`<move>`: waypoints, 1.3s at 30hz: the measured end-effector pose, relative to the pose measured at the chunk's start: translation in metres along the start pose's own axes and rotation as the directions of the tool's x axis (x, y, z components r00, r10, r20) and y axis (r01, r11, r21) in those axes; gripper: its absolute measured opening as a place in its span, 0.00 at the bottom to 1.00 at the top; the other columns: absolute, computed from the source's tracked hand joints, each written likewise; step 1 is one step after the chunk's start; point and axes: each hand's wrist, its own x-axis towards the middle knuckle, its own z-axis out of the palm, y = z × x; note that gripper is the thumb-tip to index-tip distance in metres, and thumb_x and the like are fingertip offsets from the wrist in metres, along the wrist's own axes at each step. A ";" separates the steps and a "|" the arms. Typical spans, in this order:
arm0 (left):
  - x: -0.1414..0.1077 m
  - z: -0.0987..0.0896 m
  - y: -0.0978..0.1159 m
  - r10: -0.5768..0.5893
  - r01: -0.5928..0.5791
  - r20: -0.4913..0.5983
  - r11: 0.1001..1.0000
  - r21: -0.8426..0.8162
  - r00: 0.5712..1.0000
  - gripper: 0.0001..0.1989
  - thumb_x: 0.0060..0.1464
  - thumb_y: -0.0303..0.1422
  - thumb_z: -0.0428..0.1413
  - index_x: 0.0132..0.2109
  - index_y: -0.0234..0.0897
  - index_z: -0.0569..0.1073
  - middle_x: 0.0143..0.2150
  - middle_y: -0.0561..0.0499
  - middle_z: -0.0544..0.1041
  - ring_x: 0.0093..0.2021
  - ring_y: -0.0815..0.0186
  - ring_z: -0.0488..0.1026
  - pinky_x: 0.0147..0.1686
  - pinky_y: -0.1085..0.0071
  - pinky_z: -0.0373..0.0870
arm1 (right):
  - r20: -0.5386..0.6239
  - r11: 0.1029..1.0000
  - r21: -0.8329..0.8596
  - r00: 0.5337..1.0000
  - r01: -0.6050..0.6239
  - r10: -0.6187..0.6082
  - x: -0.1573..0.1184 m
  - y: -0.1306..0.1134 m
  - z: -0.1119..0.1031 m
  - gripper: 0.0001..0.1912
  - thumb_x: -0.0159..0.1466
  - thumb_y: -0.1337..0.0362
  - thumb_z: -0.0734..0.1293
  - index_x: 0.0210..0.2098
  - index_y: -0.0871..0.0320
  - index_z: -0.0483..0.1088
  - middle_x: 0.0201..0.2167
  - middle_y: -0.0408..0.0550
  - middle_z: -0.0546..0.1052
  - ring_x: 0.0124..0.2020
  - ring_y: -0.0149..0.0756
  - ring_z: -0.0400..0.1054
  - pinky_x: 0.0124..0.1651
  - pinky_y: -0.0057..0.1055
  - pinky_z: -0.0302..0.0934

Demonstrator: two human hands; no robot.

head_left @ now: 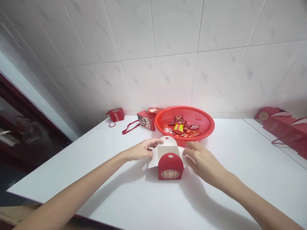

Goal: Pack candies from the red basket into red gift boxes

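A small red candy box (170, 172) with gold lettering stands on the table, its top unfolded. Its rounded front and back flaps are up, and white side flaps spread outward. My left hand (141, 150) is at the box's left rear; the index fingertip meets the back flap, with the thumb apart near the left flap. At the right side flap, my right hand (203, 159) has bent, separated fingers, the tips at or just beside the flap's edge. Directly behind the box sits a red plastic basket (208, 127) with several wrapped candies (178, 128) inside.
Along the tiled wall (175, 76) stand a red box with a cord (115, 115), a red box with a ribbon handle (146, 121) and another red box (154, 110). Red gift bags (285, 127) lie at the right. The white table (107, 204) ends at the left and front.
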 end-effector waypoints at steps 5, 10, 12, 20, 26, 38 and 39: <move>-0.006 0.006 0.005 0.006 -0.006 0.006 0.988 0.153 1.000 0.31 0.43 0.26 0.53 0.58 0.40 0.67 0.60 0.45 0.71 0.58 0.53 0.69 0.56 0.59 0.67 | 0.047 0.983 0.160 0.994 0.093 -0.101 0.001 -0.006 0.003 0.22 0.63 0.81 0.56 0.44 0.59 0.76 0.44 0.56 0.75 0.44 0.44 0.69 0.44 0.40 0.66; -0.010 0.008 0.006 -0.028 0.022 0.029 0.979 0.204 0.999 0.33 0.44 0.27 0.56 0.60 0.41 0.66 0.57 0.46 0.73 0.55 0.54 0.70 0.55 0.59 0.68 | 0.204 0.877 0.475 0.961 0.071 -0.188 -0.005 -0.004 -0.019 0.28 0.66 0.79 0.57 0.57 0.48 0.73 0.56 0.52 0.74 0.62 0.47 0.63 0.56 0.42 0.64; -0.009 0.009 0.007 -0.025 0.018 0.039 0.982 0.186 0.999 0.32 0.45 0.28 0.57 0.60 0.41 0.66 0.54 0.46 0.74 0.53 0.54 0.72 0.52 0.60 0.70 | 0.278 0.807 0.589 0.925 0.049 -0.259 -0.007 -0.002 -0.028 0.23 0.69 0.73 0.59 0.56 0.46 0.74 0.56 0.47 0.76 0.70 0.46 0.52 0.62 0.42 0.59; -0.011 0.016 0.009 -0.034 0.030 0.018 0.984 0.177 0.999 0.29 0.44 0.30 0.59 0.57 0.41 0.71 0.55 0.45 0.76 0.50 0.54 0.75 0.47 0.62 0.74 | 0.337 0.821 0.568 0.927 -0.062 -0.164 -0.008 -0.009 -0.023 0.09 0.63 0.56 0.72 0.41 0.51 0.80 0.62 0.51 0.69 0.66 0.53 0.57 0.60 0.46 0.61; -0.011 0.016 0.012 -0.008 0.014 -0.025 0.971 0.240 1.000 0.29 0.41 0.28 0.57 0.55 0.41 0.74 0.59 0.45 0.74 0.56 0.52 0.73 0.52 0.61 0.71 | 0.180 0.962 0.241 0.968 0.127 -0.172 -0.006 -0.020 -0.007 0.21 0.59 0.66 0.75 0.51 0.54 0.69 0.56 0.55 0.70 0.53 0.49 0.67 0.57 0.50 0.62; 0.001 0.023 -0.004 0.065 -0.047 -0.095 0.982 0.184 0.993 0.30 0.49 0.30 0.54 0.61 0.38 0.70 0.63 0.45 0.72 0.59 0.54 0.71 0.59 0.61 0.68 | 0.029 0.961 0.025 0.961 0.275 -0.275 -0.002 -0.011 0.001 0.13 0.63 0.62 0.71 0.46 0.58 0.71 0.56 0.61 0.71 0.55 0.51 0.68 0.63 0.58 0.53; 0.001 0.021 -0.004 0.081 -0.052 -0.121 0.974 0.220 0.989 0.32 0.48 0.29 0.54 0.62 0.37 0.69 0.64 0.45 0.71 0.62 0.54 0.69 0.61 0.60 0.66 | 0.031 0.957 0.063 0.958 0.282 -0.284 -0.003 -0.010 -0.005 0.13 0.64 0.60 0.71 0.46 0.57 0.72 0.57 0.60 0.71 0.55 0.50 0.68 0.63 0.57 0.54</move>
